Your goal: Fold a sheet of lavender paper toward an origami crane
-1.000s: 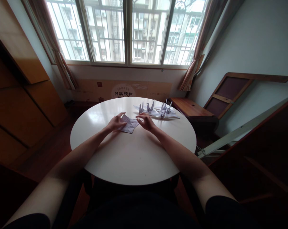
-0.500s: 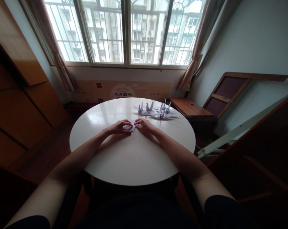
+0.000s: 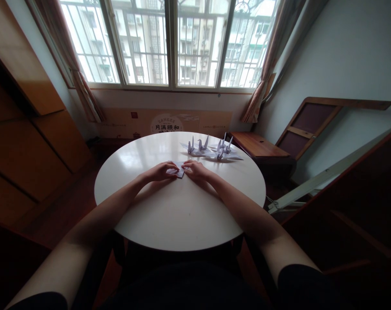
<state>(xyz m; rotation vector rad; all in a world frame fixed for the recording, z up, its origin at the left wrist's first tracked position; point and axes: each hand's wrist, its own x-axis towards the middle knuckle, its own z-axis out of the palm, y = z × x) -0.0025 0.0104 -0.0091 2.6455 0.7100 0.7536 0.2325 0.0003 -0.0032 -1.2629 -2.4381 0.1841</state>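
A small folded sheet of pale paper [image 3: 181, 173] lies on the white round table [image 3: 182, 215], between my two hands. My left hand [image 3: 163, 171] grips its left side, with the fingers over the top edge and the thumb near the lower edge. From the other side, my right hand [image 3: 196, 169] pinches the paper's right edge. The fingers cover much of the sheet, so its exact folds cannot be made out. Beyond my right hand stand several folded paper cranes [image 3: 201, 146], their wings spread on the tabletop.
A low wooden cabinet [image 3: 258, 146] stands beyond the table's right edge, with a framed wooden panel [image 3: 300, 129] leaning by the wall. A printed cardboard box [image 3: 117, 122] lies under the window. Orange-brown cupboards [image 3: 56, 150] line the left side.
My left fingers have shifted slightly on the paper, the thumb moving up a little toward it. My right hand stays nearly in place. The cranes have not moved.
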